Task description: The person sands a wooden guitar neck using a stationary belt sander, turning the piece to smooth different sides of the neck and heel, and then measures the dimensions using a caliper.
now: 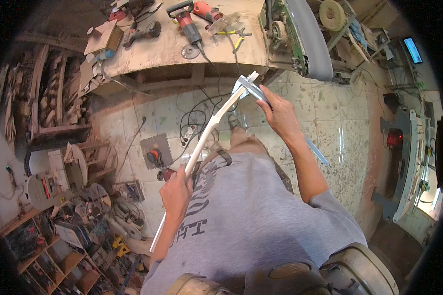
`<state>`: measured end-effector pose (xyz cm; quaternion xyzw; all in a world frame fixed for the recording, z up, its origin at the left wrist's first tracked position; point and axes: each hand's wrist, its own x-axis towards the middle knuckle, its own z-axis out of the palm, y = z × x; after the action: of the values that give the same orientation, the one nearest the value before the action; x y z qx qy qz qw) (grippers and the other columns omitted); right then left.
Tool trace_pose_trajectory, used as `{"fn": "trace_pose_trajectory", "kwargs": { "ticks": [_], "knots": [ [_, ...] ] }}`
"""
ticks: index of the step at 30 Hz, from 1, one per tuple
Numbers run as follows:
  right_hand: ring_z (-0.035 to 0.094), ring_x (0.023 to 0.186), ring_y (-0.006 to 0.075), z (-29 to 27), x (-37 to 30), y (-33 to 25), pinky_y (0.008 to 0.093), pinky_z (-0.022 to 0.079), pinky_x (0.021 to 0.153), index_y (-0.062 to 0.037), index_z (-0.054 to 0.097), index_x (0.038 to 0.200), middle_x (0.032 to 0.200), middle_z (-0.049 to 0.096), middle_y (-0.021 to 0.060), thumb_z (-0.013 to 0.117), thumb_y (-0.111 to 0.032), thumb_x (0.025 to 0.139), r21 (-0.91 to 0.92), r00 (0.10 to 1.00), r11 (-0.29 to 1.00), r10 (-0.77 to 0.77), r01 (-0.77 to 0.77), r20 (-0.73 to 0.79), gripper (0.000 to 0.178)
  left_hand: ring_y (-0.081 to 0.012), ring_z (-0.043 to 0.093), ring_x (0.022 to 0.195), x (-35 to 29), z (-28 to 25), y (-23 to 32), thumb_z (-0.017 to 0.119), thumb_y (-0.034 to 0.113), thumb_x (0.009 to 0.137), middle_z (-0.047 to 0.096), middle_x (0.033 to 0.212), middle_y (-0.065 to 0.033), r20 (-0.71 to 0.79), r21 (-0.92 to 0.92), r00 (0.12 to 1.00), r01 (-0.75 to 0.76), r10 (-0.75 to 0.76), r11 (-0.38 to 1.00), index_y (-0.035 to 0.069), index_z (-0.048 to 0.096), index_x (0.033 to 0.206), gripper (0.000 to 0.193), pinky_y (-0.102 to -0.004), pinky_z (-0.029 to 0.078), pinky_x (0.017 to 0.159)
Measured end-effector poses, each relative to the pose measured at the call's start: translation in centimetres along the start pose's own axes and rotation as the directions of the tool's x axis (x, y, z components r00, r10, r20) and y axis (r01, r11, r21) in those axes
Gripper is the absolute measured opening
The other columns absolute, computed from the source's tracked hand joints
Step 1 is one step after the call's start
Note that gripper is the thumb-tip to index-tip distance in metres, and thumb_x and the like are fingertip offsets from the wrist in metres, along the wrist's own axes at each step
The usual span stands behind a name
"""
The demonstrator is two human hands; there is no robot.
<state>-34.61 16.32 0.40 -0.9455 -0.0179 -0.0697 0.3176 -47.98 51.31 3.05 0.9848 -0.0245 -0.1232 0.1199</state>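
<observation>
A long, pale, slightly curved wooden stave (200, 142) slants across the front of my body, its far end pointing away from me. My left hand (176, 194) is wrapped round its lower part, and the near end passes below along my forearm. In my right hand (282, 115) is a metal caliper (251, 87), its beam running back under my wrist. The caliper's jaws sit at the stave's far end; whether they press on the wood is too small to tell.
Ahead stands a workbench (157, 59) with a cordless drill (142, 33), a red angle grinder (188, 27) and yellow-handled pliers (238, 42). A belt sander (312, 44) is at its right. Cables (197, 120) tangle on the tiled floor near a foam mat (155, 150). Cluttered shelves (59, 260) line the left.
</observation>
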Motion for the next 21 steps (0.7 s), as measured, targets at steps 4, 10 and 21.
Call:
{"fn": "trace_pose_trajectory", "kwargs": {
  "ticks": [4, 10, 21],
  "knots": [
    [0.071, 0.084, 0.0418, 0.6, 0.1, 0.5, 0.0472, 0.054, 0.073, -0.0111, 0.063, 0.139, 0.094, 0.073, 0.0224, 0.071, -0.027, 0.099, 0.027, 0.999, 0.999, 0.046, -0.046, -0.019, 0.044, -0.0348, 0.069, 0.071, -0.2, 0.3, 0.1, 0.076, 0.021, 0.087, 0.066, 0.082, -0.013, -0.023, -0.01, 1.0, 0.001, -0.002, 1.0, 0.013, 0.065, 0.125, 0.04, -0.048, 0.054, 0.062],
    [0.071, 0.084, 0.0428, 1.4, 0.0, 1.0, 0.049, 0.054, 0.07, -0.0135, 0.061, 0.133, 0.091, 0.073, 0.0206, 0.068, -0.031, 0.101, 0.076, 0.998, 0.995, 0.059, -0.059, 0.003, 0.038, -0.0341, 0.069, 0.072, -0.4, 0.5, 0.1, 0.077, 0.024, 0.086, 0.065, 0.082, -0.012, -0.012, 0.005, 1.0, -0.01, 0.01, 1.0, 0.015, 0.064, 0.13, 0.047, -0.0476, 0.054, 0.062],
    [0.07, 0.082, 0.044, 3.3, 0.2, 2.9, 0.0496, 0.054, 0.068, -0.0096, 0.061, 0.131, 0.087, 0.072, 0.022, 0.068, -0.03, 0.101, 0.123, 0.999, 0.992, -0.012, 0.017, -0.039, 0.037, -0.0341, 0.069, 0.072, -0.4, 0.4, 0.3, 0.076, 0.026, 0.086, 0.066, 0.083, -0.0119, 0.011, 0.018, 1.0, 0.002, -0.002, 1.0, 0.018, 0.063, 0.135, 0.051, -0.0475, 0.054, 0.063]
  ]
}}
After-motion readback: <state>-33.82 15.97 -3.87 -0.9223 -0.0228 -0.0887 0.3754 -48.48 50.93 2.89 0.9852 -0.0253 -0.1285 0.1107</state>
